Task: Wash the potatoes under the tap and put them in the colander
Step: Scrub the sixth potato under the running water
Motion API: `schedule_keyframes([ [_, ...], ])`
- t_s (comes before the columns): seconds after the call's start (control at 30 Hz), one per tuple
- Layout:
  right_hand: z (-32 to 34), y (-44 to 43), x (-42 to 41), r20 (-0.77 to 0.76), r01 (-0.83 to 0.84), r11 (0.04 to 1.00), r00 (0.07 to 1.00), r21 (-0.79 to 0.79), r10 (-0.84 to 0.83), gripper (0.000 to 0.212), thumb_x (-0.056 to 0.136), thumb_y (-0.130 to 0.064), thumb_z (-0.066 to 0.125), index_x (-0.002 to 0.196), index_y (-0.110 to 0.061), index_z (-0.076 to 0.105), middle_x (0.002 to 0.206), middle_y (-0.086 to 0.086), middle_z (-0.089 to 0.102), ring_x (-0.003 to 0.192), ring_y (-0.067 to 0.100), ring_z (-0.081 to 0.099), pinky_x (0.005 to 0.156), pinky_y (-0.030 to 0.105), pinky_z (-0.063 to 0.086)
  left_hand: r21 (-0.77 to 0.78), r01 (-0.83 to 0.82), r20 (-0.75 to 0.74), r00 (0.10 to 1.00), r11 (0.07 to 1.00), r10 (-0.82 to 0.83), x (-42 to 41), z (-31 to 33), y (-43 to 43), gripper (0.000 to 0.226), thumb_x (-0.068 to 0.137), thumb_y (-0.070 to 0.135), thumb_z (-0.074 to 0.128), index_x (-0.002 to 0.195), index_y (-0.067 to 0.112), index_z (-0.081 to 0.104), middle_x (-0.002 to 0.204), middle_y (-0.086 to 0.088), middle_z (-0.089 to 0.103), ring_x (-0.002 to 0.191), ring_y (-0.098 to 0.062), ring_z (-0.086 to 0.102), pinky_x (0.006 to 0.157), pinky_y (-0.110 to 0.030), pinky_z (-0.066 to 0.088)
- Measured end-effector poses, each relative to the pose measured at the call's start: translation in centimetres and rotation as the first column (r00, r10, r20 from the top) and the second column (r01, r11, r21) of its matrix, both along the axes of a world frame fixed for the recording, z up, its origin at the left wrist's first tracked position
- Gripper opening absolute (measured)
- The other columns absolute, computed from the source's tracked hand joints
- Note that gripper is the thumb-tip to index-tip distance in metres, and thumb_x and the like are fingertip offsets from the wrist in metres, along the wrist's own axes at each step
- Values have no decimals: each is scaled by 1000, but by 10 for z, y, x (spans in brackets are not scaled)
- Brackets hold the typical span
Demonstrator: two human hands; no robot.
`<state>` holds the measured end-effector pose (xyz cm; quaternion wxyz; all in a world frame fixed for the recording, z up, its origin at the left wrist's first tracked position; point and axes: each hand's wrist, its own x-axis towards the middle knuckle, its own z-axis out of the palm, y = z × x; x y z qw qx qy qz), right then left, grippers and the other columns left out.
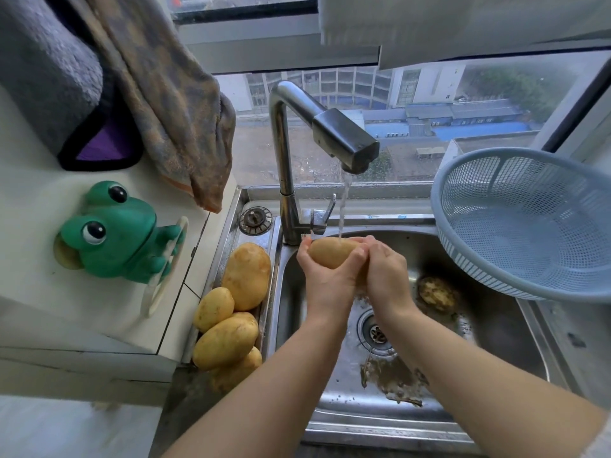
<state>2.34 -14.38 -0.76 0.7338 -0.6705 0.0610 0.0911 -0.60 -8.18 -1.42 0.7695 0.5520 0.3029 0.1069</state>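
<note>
A yellow potato (330, 252) sits in both my hands above the steel sink (496, 342). My left hand (325, 279) cups it from below and my right hand (385, 272) wraps its right end. Water runs from the tap (347, 137) onto the top of the potato. Several more potatoes (231, 309) lie piled on the narrow ledge left of the basin. A pale blue plastic colander (529, 223) rests tilted on the sink's right rim, with nothing inside it.
A drain (375, 332) sits in the basin floor with brown dirt (393, 378) in front of it and a scrap of debris (436, 294) to its right. A green frog holder (119, 233) hangs on the left wall. Towels (172, 104) hang above it.
</note>
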Motion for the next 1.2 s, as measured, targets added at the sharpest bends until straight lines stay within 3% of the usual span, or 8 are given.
schedule_keyframes([
  [0.13,-11,-1,-8,206,13,994,978,-111,11,36,101,-18,42,81,-29,69,76,-9,71,75,2,64,71,22,52,-191,-177,-76,983,965,165,15,0,-5,64,73,25,80,127,12,49,117,-17,63,102,-28,66,92,-46,54],
  [0.3,-26,-9,-13,440,-26,969,888,-245,135,42,95,-43,34,107,-21,68,100,-3,70,93,4,64,80,20,51,-413,-218,-192,970,884,150,23,4,5,54,78,43,68,120,9,62,102,-17,68,85,-27,68,66,-36,57],
  [0.53,-20,-23,-4,302,-349,795,789,-496,535,59,80,-58,59,131,-31,54,119,-13,61,106,2,58,91,21,49,-583,-296,-355,930,756,91,18,8,24,60,90,53,51,121,3,55,110,-22,63,98,-37,61,66,-43,50],
  [0.67,-17,-17,-9,259,-290,905,890,-312,375,38,80,-46,69,114,-37,56,101,-16,63,89,4,64,72,27,56,-532,-229,-277,957,815,88,19,8,20,58,98,52,37,128,5,50,117,-21,60,102,-35,60,72,-43,52],
  [0.77,-11,-16,-5,109,-229,972,966,-61,234,32,78,-48,62,104,-29,61,101,-2,66,86,12,66,55,26,55,-398,-127,-139,987,909,77,16,3,14,48,103,44,32,130,9,49,121,-19,60,109,-30,60,96,-47,51],
  [0.93,-5,-20,3,-293,-156,968,933,198,211,36,91,-52,52,98,-19,64,92,10,65,81,23,63,61,33,54,-157,202,96,977,967,-188,-3,-10,14,43,102,27,45,143,21,33,131,-5,53,118,-18,56,106,-41,45],
  [1.0,-5,-22,4,-255,-208,963,935,170,247,36,91,-50,53,101,-17,65,96,12,65,84,25,64,70,39,56,-164,229,134,969,959,-209,-4,-11,17,52,96,22,57,143,19,35,130,-6,54,117,-20,58,102,-41,48],
  [1.2,-5,-24,-5,178,-314,941,926,-125,332,30,79,-56,67,101,-36,63,96,-4,70,85,5,67,66,20,54,-249,25,47,999,968,-14,9,4,17,46,87,20,68,127,9,49,108,-15,60,92,-26,64,80,-43,55],
])
